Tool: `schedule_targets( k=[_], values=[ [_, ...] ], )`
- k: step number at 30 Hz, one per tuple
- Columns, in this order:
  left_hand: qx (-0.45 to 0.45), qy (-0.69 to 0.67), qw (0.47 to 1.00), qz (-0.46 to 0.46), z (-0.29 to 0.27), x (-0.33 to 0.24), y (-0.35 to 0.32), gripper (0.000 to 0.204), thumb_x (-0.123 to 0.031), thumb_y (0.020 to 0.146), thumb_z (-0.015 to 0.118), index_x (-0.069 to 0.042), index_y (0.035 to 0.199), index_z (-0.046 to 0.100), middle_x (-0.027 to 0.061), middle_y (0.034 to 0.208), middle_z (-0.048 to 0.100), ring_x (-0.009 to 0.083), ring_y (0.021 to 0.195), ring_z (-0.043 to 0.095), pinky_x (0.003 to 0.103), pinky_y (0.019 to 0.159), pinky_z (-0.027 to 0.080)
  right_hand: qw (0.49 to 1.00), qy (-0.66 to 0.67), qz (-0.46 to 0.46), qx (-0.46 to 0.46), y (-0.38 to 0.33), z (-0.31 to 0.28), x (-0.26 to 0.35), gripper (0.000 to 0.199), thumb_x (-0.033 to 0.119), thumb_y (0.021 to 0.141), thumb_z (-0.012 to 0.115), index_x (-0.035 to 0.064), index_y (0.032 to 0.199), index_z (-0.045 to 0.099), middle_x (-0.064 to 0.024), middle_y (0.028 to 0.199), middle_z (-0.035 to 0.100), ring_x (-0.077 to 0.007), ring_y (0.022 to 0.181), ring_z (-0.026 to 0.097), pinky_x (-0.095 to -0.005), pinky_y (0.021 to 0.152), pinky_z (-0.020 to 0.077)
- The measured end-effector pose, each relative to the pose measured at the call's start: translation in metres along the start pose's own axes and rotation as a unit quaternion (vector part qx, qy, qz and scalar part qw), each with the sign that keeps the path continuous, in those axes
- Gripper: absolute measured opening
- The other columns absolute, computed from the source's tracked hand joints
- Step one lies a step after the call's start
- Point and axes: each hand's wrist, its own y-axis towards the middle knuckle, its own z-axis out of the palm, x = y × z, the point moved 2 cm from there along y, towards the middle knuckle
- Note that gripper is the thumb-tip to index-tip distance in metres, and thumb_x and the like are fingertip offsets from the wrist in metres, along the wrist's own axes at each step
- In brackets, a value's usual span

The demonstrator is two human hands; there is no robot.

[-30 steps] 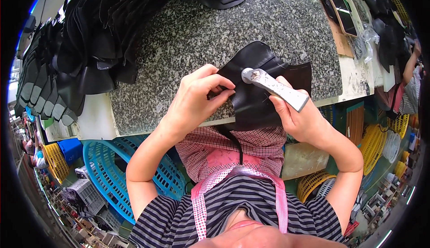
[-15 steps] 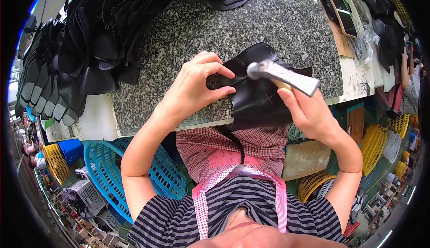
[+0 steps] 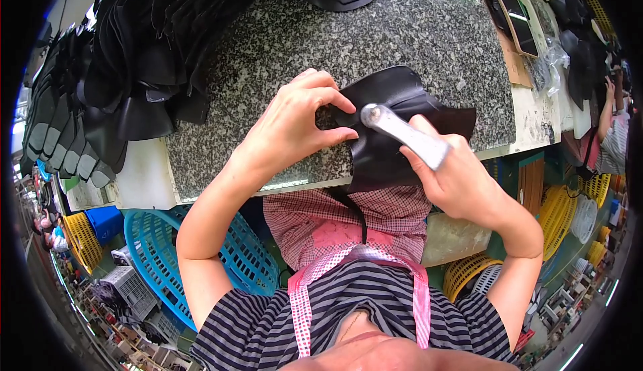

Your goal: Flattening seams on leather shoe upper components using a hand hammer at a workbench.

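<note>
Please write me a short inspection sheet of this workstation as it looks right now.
Surface: speckled granite slab on a pale bench, bare in the middle.
Job's things: black leather piece lying over the slab's front edge; silver metal tool with its round head on the leather.
Clutter: stacks of black cut pieces at left and along the far edge.
Grips: left hand pinches the leather; right hand grips the tool's handle.
Cables: nothing seen.
Surroundings: blue basket and yellow baskets below the bench; another person's arm at far right.
</note>
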Motion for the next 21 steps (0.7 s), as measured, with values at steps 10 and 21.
schedule_targets(
  k=[10,21],
  values=[
    [-0.205,0.036,0.971,-0.117,0.036,-0.025,-0.029,0.030,-0.011,0.073,0.086,0.000,0.095,0.071,0.0124,0.090,0.061,0.0299,0.090,0.059,0.039,0.080,0.050,0.999,0.029,0.043,0.003,-0.008,0.004,0.000,0.028,-0.001,0.086,0.056,-0.0040,0.112,0.048,-0.0254,0.081,0.057,-0.0485,0.076,0.062,-0.0538,0.064,0.0501],
    [-0.163,-0.051,0.976,-0.133,0.016,-0.012,-0.025,0.010,0.000,0.082,0.076,-0.001,0.092,0.075,0.0097,0.082,0.067,0.0216,0.075,0.065,0.033,0.066,0.052,0.983,0.011,-0.142,-0.113,-0.011,0.014,-0.014,0.023,-0.004,0.085,0.059,-0.0046,0.107,0.053,-0.0210,0.089,0.050,-0.0450,0.071,0.060,-0.0485,0.059,0.0475]
  ],
)
